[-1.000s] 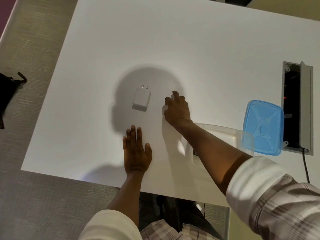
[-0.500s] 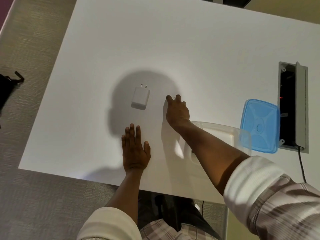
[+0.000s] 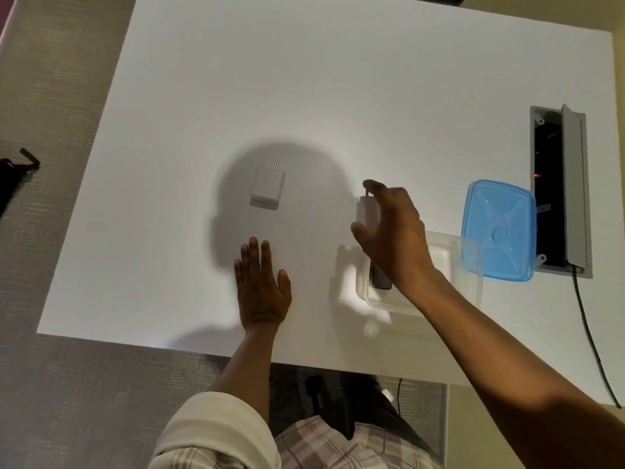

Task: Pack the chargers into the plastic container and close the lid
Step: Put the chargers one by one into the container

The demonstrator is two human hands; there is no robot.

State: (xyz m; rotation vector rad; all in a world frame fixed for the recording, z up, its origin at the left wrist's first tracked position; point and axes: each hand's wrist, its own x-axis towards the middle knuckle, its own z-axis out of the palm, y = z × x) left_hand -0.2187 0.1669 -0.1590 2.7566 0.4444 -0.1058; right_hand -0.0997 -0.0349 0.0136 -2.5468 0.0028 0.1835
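Observation:
A white charger [image 3: 267, 187] with two prongs lies flat on the white table [image 3: 304, 96], left of centre. My right hand [image 3: 392, 231] holds a second white charger [image 3: 364, 211] lifted off the table, just beyond the near-left corner of the clear plastic container [image 3: 453, 265]. A dark object [image 3: 380, 279] lies inside the container, mostly hidden by my wrist. The blue lid [image 3: 499, 230] rests to the right, overlapping the container's far corner. My left hand [image 3: 262, 282] lies flat on the table, fingers together, holding nothing.
A grey cable box [image 3: 571, 187] with an open flap is set into the table at the right, with a black cable [image 3: 588, 333] running toward me. A black bag [image 3: 13, 181] lies on the carpet at left. The table's near edge is close to my body.
My right hand has closed on the second charger, lifted it off the table and carried it right toward the container. My left hand has stayed flat.

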